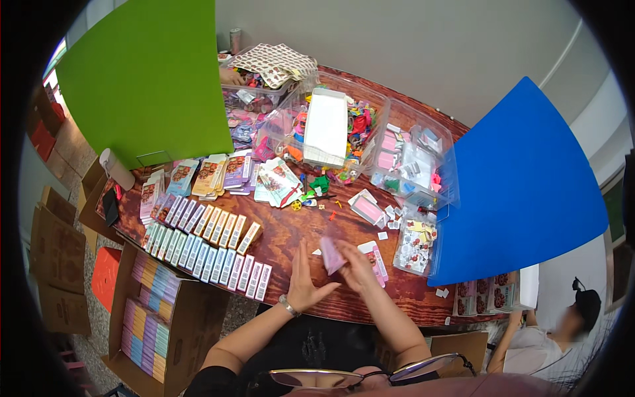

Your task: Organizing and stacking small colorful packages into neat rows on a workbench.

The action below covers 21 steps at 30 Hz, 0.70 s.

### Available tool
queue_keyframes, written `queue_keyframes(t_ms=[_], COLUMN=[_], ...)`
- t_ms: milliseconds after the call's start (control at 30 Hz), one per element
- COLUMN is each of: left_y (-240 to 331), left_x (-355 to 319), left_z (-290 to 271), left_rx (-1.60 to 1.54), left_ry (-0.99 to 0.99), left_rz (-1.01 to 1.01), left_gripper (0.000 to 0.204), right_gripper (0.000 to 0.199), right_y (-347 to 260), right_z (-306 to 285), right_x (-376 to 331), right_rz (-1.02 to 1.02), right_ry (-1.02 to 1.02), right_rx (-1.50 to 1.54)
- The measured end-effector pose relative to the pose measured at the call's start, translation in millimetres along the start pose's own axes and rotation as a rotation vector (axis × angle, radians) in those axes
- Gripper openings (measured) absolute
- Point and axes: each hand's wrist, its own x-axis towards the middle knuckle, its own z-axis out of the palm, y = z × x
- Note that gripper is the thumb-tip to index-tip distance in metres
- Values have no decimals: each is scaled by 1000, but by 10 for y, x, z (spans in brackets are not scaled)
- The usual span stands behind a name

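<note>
My right hand [357,268] is closed on a small pink-purple packet [331,257], tilted above the front middle of the table; slight blur hides its exact kind. To its left, my left hand [305,281] is held up with fingers stretched and thumb apart, holding nothing. Just right of my right hand lies a flat pink printed carton [376,263]. A small white piece [317,252] rests on the wood between the hands. Left of my left hand, rows of small filled boxes [245,272] stand on edge in green, blue, pink, purple and orange.
Clear plastic bins [380,99] of colourful trinkets stand at the back, one bearing a white tray [326,126]. Flat cartons [211,175] lie in stacks. Green [152,79] and blue [522,192] panels flank the table. An open cardboard box [192,337] holds packed boxes. A person [542,347] is at right.
</note>
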Motion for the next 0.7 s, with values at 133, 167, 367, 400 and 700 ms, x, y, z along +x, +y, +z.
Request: queue_keyframes(t_ms=[133,167,367,400,700], left_y=[-166,-216,-293,-299,-293], left_x=[64,74,81,38,-68], left_z=[54,39,-3,10,24], left_rx=[-270,-315,-146,-149,-147], left_ry=[-133,-161,-85,-91,-105], left_rz=[-215,-240,-201,-223,-271], left_gripper=[102,101,78,78,84], right_gripper=[32,32,49,54,40], right_y=[201,122,-816,-925,-1043], right_z=[46,70,-772,-877,-1174], right_x=[9,62,967,1068,1306], right_rz=[105,105,-648,-613,-546], right_ry=[-190,-192,380,426,510], right_rx=[-137,-139,-1668,-1781,-1704])
